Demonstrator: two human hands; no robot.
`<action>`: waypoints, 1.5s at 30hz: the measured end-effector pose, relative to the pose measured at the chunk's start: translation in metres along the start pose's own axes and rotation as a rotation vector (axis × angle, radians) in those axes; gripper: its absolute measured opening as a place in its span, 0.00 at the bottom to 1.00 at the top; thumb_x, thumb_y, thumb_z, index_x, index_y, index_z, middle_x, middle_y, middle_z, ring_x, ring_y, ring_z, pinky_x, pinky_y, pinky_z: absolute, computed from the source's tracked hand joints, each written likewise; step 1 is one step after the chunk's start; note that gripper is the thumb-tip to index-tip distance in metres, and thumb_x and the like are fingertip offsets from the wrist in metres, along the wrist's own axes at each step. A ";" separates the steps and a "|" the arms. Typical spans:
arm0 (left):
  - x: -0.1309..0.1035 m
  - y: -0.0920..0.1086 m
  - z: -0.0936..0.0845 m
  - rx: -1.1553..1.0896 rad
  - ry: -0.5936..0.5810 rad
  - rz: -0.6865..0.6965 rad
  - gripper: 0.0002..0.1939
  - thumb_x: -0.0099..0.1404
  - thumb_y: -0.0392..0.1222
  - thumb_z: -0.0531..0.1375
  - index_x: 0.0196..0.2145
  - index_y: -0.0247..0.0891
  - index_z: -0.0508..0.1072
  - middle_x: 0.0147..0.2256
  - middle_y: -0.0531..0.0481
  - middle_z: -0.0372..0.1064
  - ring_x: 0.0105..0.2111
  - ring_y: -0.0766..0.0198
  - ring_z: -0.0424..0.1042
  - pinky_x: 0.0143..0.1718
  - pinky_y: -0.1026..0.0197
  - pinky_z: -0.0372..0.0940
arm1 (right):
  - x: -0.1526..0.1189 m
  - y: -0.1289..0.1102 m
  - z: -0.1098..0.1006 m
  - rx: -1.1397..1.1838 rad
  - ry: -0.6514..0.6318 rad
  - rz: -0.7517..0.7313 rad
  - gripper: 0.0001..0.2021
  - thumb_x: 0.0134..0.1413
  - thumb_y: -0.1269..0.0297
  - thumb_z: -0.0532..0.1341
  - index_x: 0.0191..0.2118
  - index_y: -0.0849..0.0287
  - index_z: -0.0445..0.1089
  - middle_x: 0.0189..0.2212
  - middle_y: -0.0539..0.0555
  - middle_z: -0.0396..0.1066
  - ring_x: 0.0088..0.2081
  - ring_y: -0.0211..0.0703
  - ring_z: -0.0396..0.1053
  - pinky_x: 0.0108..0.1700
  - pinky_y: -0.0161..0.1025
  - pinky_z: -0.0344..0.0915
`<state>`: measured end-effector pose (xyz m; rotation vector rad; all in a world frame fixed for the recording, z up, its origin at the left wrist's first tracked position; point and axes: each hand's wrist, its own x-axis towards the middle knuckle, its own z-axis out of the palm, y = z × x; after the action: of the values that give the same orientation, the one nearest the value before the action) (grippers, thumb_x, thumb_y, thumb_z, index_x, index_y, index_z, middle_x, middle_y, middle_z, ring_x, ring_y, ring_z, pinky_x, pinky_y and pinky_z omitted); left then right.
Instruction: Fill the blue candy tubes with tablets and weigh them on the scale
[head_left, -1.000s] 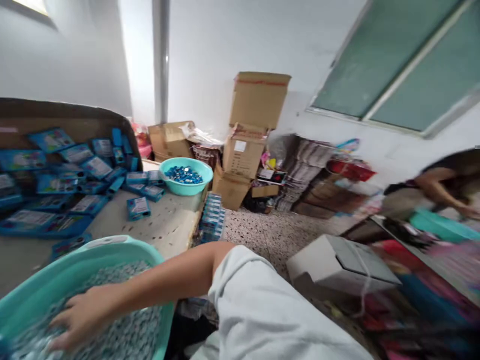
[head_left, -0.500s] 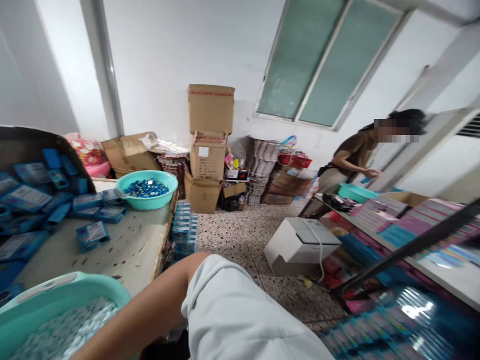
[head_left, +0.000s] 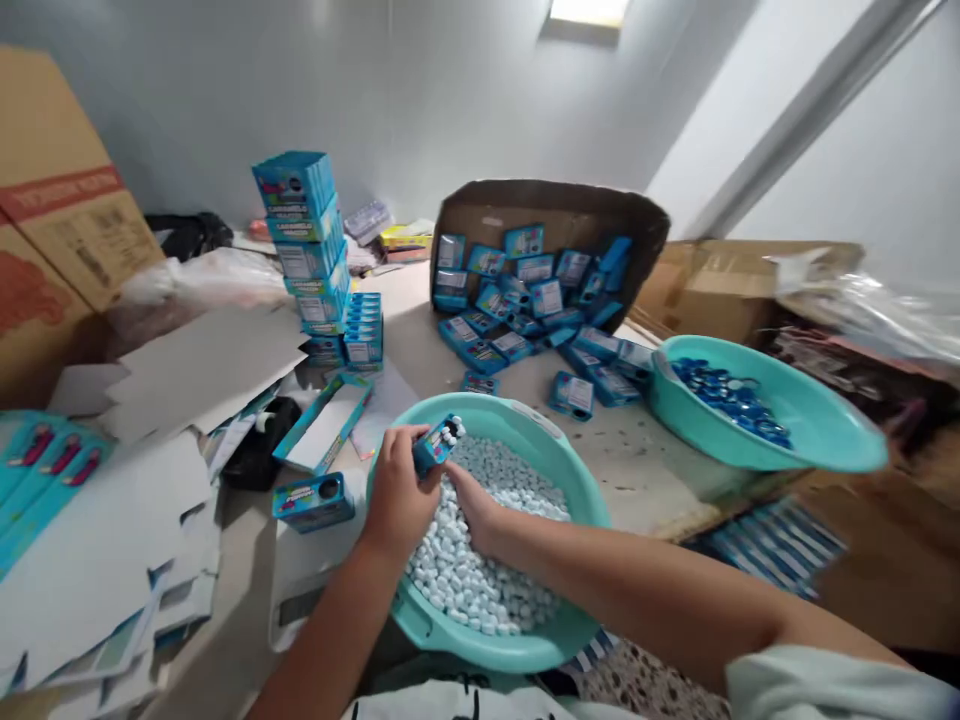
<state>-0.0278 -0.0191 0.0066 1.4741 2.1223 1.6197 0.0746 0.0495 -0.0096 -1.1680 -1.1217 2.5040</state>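
My left hand [head_left: 403, 490] is closed around a small blue cardboard box [head_left: 435, 446], tilted, with white candies showing at its round opening. Just below and right of that box, my right hand [head_left: 478, 508] reaches into a turquoise basin [head_left: 589, 480] full of small white candies [head_left: 480, 600]. Its fingers stretch towards the box, their tips partly hidden among the candies and behind my left hand. Left of the basin, another blue box [head_left: 313, 501] lies on the table, its round hole facing up.
Stacked blue boxes [head_left: 311, 240] stand at the back left. Behind the basin, a tipped carton [head_left: 637, 230] spills blue boxes. A second turquoise basin [head_left: 832, 420] on the right holds shiny blue discs. Flattened white cardboard [head_left: 202, 370] covers the left side.
My view has swung left from the room and a co-worker to the table. Both my hands now show over the candy basin, the left one with a blue box.
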 end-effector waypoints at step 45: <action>-0.005 0.013 -0.015 -0.196 -0.474 -0.137 0.22 0.62 0.25 0.62 0.51 0.42 0.70 0.50 0.46 0.70 0.54 0.52 0.72 0.53 0.52 0.72 | -0.047 -0.072 -0.004 0.073 0.158 -0.705 0.08 0.49 0.54 0.64 0.31 0.52 0.71 0.30 0.47 0.70 0.34 0.40 0.72 0.38 0.37 0.71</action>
<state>-0.0258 -0.0333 0.0208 1.4380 1.7112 1.2349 0.0976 0.0823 0.0658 -0.7501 -1.1332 1.8622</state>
